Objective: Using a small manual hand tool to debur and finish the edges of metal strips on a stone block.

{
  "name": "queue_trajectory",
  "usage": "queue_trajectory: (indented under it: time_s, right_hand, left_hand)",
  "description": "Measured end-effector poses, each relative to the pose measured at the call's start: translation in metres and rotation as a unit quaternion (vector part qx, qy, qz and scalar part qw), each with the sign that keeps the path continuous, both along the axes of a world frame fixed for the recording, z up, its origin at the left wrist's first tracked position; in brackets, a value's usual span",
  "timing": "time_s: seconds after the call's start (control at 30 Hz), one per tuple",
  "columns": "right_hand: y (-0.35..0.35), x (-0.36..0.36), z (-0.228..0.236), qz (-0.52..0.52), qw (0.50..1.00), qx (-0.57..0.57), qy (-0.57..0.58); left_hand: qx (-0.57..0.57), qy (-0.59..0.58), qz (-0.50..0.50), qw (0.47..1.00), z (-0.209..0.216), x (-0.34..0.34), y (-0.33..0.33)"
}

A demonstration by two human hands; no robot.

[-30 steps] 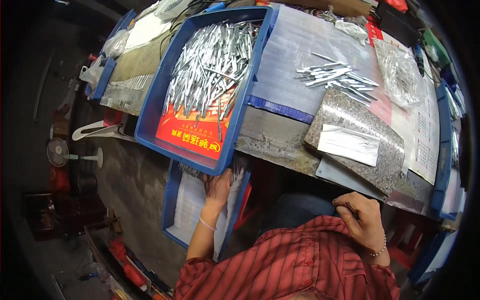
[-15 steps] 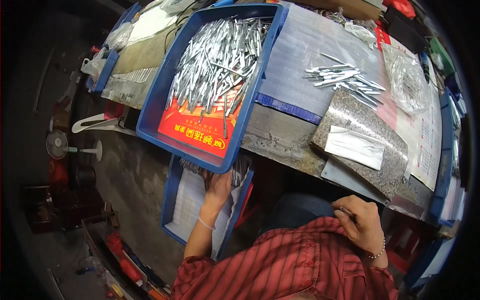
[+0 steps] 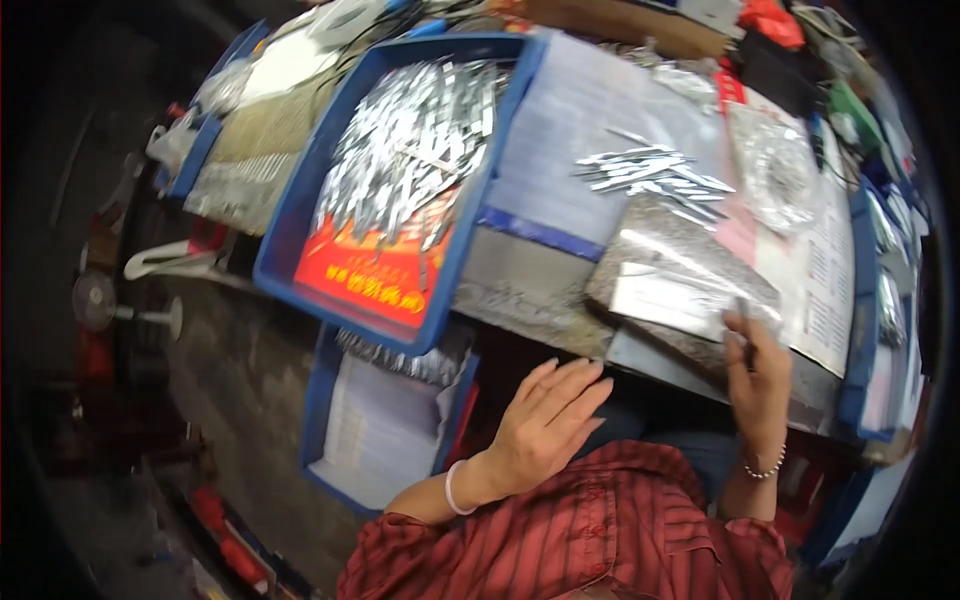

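Note:
My left hand (image 3: 540,430) is empty, its fingers stretched out in front of the table edge. My right hand (image 3: 760,375), blurred, is over the near right edge of a speckled stone slab (image 3: 690,250). Its thumb and fingers pinch together beside a folded white pad (image 3: 670,298) on the slab; something small and dark shows at the fingertips, too smeared to name. Beyond the slab lies a small heap of slim silvery metal pieces (image 3: 655,172). To the left, a large blue tray (image 3: 275,265) holds many similar pieces on a red printed sheet (image 3: 365,285).
Below the table edge is a second blue bin (image 3: 315,425), with a white liner and dark metal pieces at its far end. A clear plastic bag (image 3: 775,175) lies right of the heap. Blue bins (image 3: 855,390) line the right side; a fan (image 3: 95,300) is far left.
My left hand has come out of the lower bin and moved right, its fingers now spread. My right hand has moved up and forward from my lap to the slab's edge. The view has shifted slightly.

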State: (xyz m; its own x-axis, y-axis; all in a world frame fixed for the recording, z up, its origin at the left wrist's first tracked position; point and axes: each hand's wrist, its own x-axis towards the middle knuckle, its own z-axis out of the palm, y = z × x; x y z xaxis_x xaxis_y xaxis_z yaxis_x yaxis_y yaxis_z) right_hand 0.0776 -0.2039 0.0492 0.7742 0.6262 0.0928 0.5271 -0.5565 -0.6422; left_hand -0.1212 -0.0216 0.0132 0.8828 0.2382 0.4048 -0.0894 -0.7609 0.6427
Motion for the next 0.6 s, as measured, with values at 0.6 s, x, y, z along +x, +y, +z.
queue_trajectory:
  time_s: [0.6]
  right_hand:
    - [-0.033, 0.01, 0.01, 0.055, 0.988, 0.128, 0.066]
  left_hand:
    - [0.074, 0.045, -0.039, 0.995, 0.017, 0.095, 0.019]
